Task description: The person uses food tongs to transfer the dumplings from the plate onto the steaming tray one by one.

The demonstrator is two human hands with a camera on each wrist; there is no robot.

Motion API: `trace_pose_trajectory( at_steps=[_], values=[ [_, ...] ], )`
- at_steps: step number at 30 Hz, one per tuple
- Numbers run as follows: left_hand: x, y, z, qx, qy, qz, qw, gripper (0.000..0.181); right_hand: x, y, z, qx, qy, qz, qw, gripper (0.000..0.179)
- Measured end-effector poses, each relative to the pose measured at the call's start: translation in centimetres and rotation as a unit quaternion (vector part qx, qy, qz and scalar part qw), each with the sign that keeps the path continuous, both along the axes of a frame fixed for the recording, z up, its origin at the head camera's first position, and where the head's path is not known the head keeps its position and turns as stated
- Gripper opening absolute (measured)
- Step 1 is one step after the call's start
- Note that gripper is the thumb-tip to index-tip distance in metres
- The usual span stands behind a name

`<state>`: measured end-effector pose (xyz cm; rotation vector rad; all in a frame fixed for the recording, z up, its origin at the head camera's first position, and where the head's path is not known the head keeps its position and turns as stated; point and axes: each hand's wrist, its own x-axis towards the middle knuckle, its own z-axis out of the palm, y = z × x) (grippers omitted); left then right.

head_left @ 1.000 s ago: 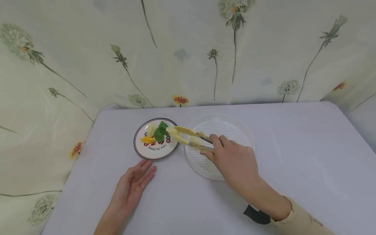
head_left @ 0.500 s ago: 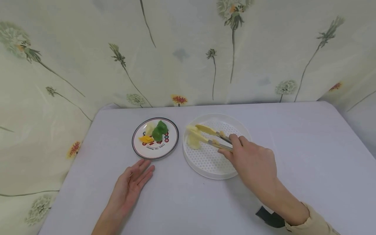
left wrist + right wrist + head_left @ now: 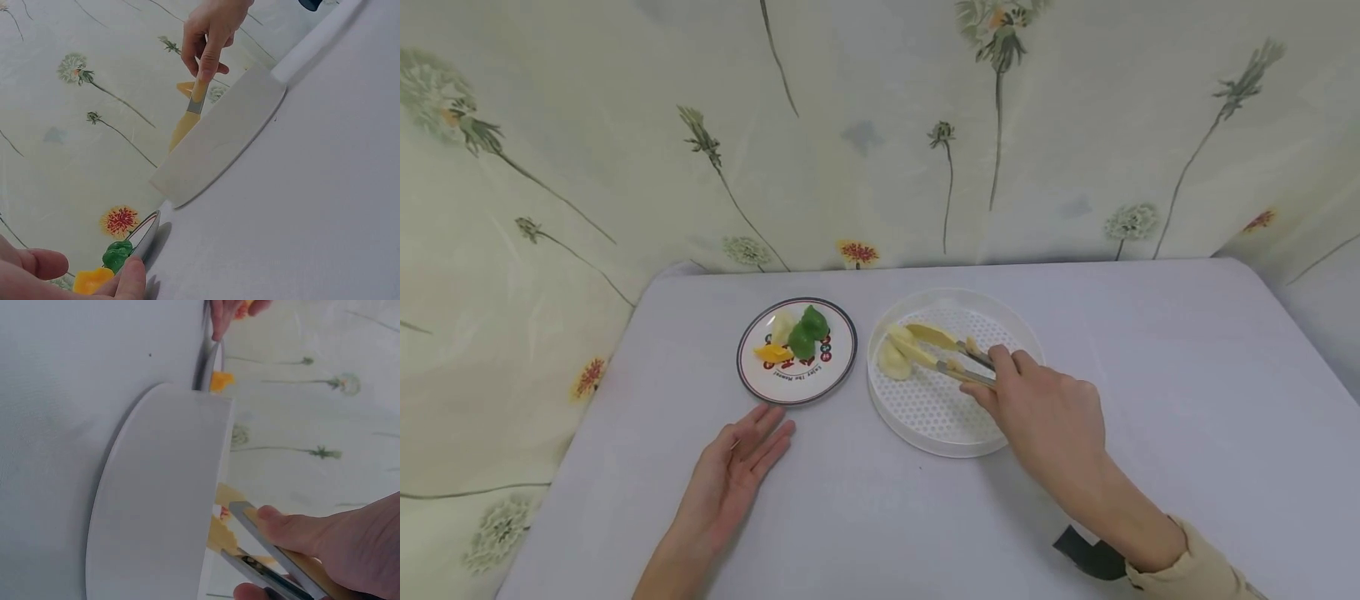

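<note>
In the head view my right hand [image 3: 1048,408] grips yellow-tipped tongs [image 3: 955,367] by their metal arms. The tongs' tips stand apart inside a white round steamer tray [image 3: 951,433], right at a pale yellow dumpling-shaped piece [image 3: 893,363] near its left side. My left hand [image 3: 733,475] lies palm up with relaxed fingers, fingertips at the near rim of a small plate [image 3: 797,392]. Several pieces share that plate: green ones [image 3: 802,340], a yellow-orange one [image 3: 772,353] and a pale one [image 3: 782,327]. The tray's wall hides the tongs' tips in both wrist views.
A pale cloth covers the table [image 3: 1165,400]. Behind it hangs a curtain [image 3: 865,142] printed with dandelions. Plate and tray stand side by side with a narrow gap. A black band [image 3: 1090,554] shows beneath my right wrist.
My right hand has moved the tongs rightward from the plate's right rim into the tray, where a pale yellow piece now lies. The left hand has stayed by the plate.
</note>
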<state>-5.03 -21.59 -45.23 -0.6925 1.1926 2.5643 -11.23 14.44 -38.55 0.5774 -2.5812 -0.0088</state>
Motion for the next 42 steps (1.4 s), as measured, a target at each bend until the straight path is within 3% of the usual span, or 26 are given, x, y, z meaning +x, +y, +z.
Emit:
trace_pose_trajectory(
  at_steps=[10,17,22,32,42],
  values=[
    [0.0,-0.2,0.2,-0.005,0.002,-0.005,1.0000,0.054,0.0,-0.4,0.9,-0.009,0.021,0.005,0.9997,0.053],
    [-0.1,-0.1,0.3,-0.006,0.003,-0.006,1.0000,0.054,0.4,-2.0,1.5,-0.022,0.009,0.022,0.9995,0.075],
    [-0.3,-0.2,0.3,-0.006,0.000,-0.002,1.0000,0.054,0.3,-4.1,1.3,-0.022,-0.032,0.042,0.9984,0.060],
    [-0.1,0.2,0.2,-0.009,-0.001,0.001,1.0000,0.052,-0.9,-8.2,0.7,-0.011,-0.069,0.056,0.9960,0.053],
    [-0.1,0.0,0.2,-0.013,-0.007,-0.002,0.9999,0.054,-2.5,-10.7,-0.1,-0.006,-0.100,0.044,0.9940,0.049]
  ],
)
